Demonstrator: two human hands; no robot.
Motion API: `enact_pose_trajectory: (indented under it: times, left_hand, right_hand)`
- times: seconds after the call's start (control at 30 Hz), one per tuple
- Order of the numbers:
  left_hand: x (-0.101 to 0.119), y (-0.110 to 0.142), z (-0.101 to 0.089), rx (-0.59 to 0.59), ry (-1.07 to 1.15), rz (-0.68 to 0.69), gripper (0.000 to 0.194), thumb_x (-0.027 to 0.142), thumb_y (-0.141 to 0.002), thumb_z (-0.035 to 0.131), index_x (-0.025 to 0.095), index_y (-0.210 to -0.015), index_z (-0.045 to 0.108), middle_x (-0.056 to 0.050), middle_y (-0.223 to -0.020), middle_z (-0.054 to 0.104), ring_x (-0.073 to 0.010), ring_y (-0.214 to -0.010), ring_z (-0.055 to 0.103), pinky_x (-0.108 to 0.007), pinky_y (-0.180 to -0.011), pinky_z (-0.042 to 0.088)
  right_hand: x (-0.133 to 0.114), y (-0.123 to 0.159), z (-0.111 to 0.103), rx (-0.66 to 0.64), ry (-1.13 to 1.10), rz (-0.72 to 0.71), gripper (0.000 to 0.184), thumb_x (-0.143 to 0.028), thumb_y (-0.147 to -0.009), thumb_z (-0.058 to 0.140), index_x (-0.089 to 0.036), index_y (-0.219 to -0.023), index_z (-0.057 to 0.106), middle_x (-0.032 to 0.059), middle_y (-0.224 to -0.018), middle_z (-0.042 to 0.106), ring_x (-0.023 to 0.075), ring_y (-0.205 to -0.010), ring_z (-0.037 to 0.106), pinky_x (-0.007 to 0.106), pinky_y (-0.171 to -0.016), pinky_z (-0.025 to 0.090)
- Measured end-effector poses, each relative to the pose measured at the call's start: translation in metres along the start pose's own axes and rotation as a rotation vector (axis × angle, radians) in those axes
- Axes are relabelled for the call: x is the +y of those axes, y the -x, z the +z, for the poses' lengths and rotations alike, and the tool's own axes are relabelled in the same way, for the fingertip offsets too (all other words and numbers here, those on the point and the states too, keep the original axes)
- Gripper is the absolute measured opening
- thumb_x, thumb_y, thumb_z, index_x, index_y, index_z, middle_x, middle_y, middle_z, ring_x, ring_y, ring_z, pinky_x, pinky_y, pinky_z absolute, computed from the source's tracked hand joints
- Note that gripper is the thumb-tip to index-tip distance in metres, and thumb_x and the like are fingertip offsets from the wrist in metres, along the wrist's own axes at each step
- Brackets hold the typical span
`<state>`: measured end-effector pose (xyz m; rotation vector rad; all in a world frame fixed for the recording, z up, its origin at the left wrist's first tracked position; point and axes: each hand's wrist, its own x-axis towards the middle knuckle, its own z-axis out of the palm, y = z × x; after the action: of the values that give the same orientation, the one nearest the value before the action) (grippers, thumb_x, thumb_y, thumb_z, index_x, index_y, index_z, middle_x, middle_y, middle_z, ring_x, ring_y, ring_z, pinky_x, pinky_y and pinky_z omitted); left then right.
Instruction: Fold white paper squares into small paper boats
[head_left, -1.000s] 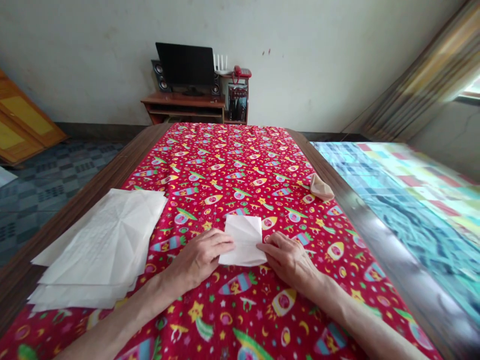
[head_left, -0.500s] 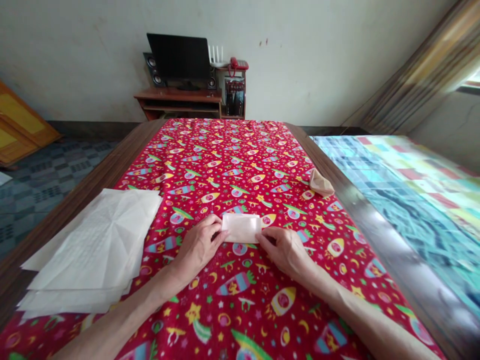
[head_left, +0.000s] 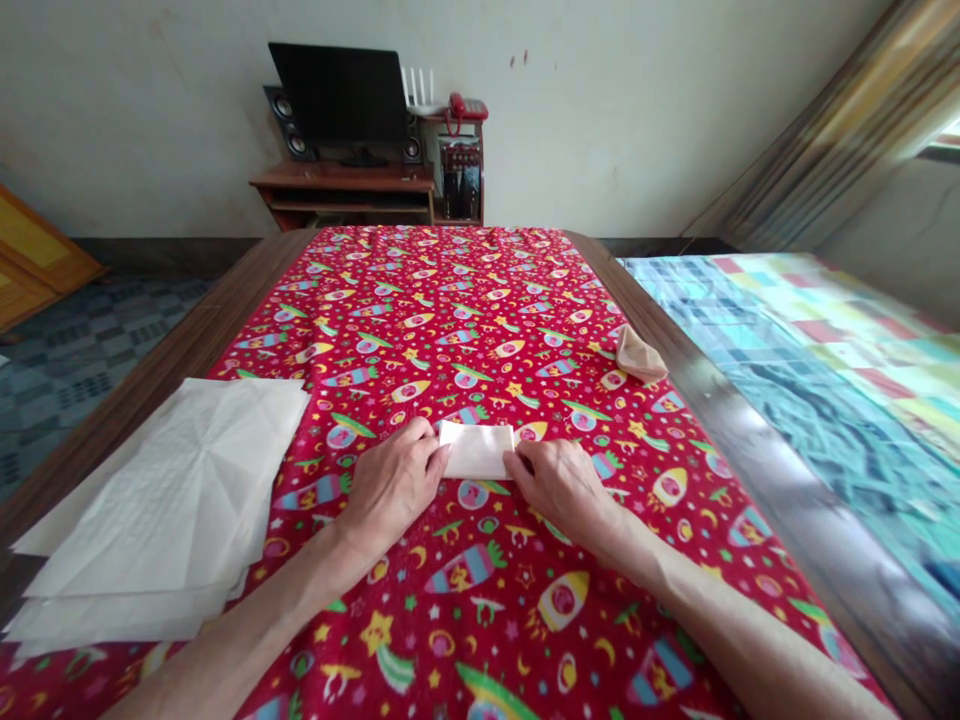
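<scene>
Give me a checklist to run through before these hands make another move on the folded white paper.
1. Left hand at the paper's left end: ok, thumb and fingers on it.
2. Right hand at the paper's right end: ok, thumb and fingers on it.
3. Layers of the folded white paper exactly lined up: cannot tell, too small to judge.
4. Stack of creased sheets apart from the folded paper: ok, it lies off to the left.
5. Stack squared up: not ok, its sheets' edges stick out unevenly.
6. Cream folded piece apart from the right hand: ok, it sits beyond it, near the cloth's right edge.
</scene>
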<state>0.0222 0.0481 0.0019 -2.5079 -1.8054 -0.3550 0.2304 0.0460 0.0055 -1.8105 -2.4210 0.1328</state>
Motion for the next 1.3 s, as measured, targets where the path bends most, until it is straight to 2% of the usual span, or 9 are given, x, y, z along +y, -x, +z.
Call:
enact_pose_trajectory:
  times: [0.23,0.3,0.37,0.47,0.57,0.63,0.8,1.1,1.3]
  left_hand:
    - [-0.001,0.0,0.002,0.053,-0.018,-0.022,0.026,0.031,-0.092,0.047,0.019,-0.073,0.058,-0.002,-0.082,0.057,-0.0137,-0.067,0.059,-0.024,-0.048,0.038]
    - [0.0,0.0,0.003,0.085,-0.009,-0.044,0.018,0.03,-0.092,0.046,0.018,-0.084,0.058,-0.004,-0.089,0.057,-0.017,-0.074,0.061,-0.025,-0.055,0.045]
    - [0.001,0.0,0.003,0.149,0.015,-0.014,0.02,0.027,-0.093,0.044,0.016,-0.104,0.056,-0.01,-0.106,0.058,-0.0221,-0.092,0.061,-0.031,-0.072,0.051]
    - [0.008,0.001,0.002,0.179,0.05,0.206,0.035,0.02,-0.094,0.038,0.014,-0.128,0.046,-0.013,-0.135,0.048,-0.0263,-0.123,0.047,-0.043,-0.103,0.04]
    - [0.017,0.004,0.001,0.078,0.093,0.441,0.042,0.019,-0.096,0.037,0.018,-0.138,0.038,-0.008,-0.145,0.041,-0.0237,-0.137,0.031,-0.047,-0.114,0.026]
    - [0.022,0.008,0.001,0.007,0.122,0.489,0.045,0.022,-0.096,0.037,0.017,-0.141,0.034,-0.007,-0.148,0.038,-0.0225,-0.14,0.026,-0.046,-0.115,0.025]
    - [0.022,0.015,0.008,-0.077,0.141,0.464,0.047,0.027,-0.097,0.037,0.014,-0.142,0.034,-0.011,-0.15,0.033,-0.0231,-0.141,0.024,-0.045,-0.114,0.028]
    - [0.019,0.017,0.013,-0.054,0.12,0.478,0.05,0.028,-0.097,0.037,0.015,-0.145,0.029,-0.008,-0.151,0.031,-0.0215,-0.142,0.022,-0.043,-0.115,0.025]
    - [0.02,0.018,0.012,-0.054,0.121,0.461,0.049,0.03,-0.098,0.037,0.015,-0.144,0.03,-0.009,-0.15,0.033,-0.021,-0.142,0.022,-0.043,-0.116,0.023]
  right_hand:
    - [0.0,-0.001,0.002,0.009,0.033,-0.004,0.037,-0.033,-0.095,0.039,-0.017,-0.072,0.064,0.0065,-0.064,0.066,0.0154,-0.058,0.061,0.029,-0.051,0.02]
    - [0.0,-0.001,0.002,0.002,0.033,0.0,0.037,-0.032,-0.095,0.039,-0.018,-0.072,0.064,0.0063,-0.065,0.067,0.0149,-0.057,0.061,0.029,-0.052,0.02]
    - [-0.001,-0.002,0.001,-0.012,0.031,0.001,0.036,-0.032,-0.095,0.039,-0.018,-0.072,0.064,0.0062,-0.066,0.067,0.0146,-0.057,0.06,0.028,-0.052,0.021]
    - [-0.002,-0.002,0.0,-0.024,0.026,-0.001,0.037,-0.033,-0.095,0.04,-0.018,-0.072,0.064,0.0064,-0.066,0.068,0.015,-0.057,0.061,0.028,-0.052,0.022]
    - [-0.001,-0.002,-0.001,-0.037,0.027,-0.001,0.038,-0.034,-0.095,0.039,-0.017,-0.072,0.064,0.0071,-0.065,0.067,0.0155,-0.056,0.061,0.028,-0.051,0.023]
    - [-0.001,-0.002,-0.001,-0.04,0.029,-0.004,0.04,-0.035,-0.096,0.038,-0.017,-0.072,0.064,0.0077,-0.065,0.067,0.0161,-0.056,0.061,0.027,-0.05,0.023]
    - [-0.001,-0.003,-0.001,-0.045,0.028,-0.002,0.041,-0.035,-0.096,0.037,-0.017,-0.072,0.065,0.0084,-0.067,0.068,0.0166,-0.057,0.063,0.027,-0.05,0.024]
    - [-0.001,-0.004,0.001,-0.003,0.004,0.012,0.039,-0.035,-0.095,0.04,-0.017,-0.07,0.064,0.0064,-0.064,0.067,0.0154,-0.057,0.061,0.026,-0.051,0.024]
    - [0.002,0.002,-0.003,0.073,-0.109,0.011,0.033,-0.033,-0.094,0.044,-0.018,-0.071,0.062,0.0015,-0.06,0.063,0.0121,-0.052,0.056,0.024,-0.049,0.03]
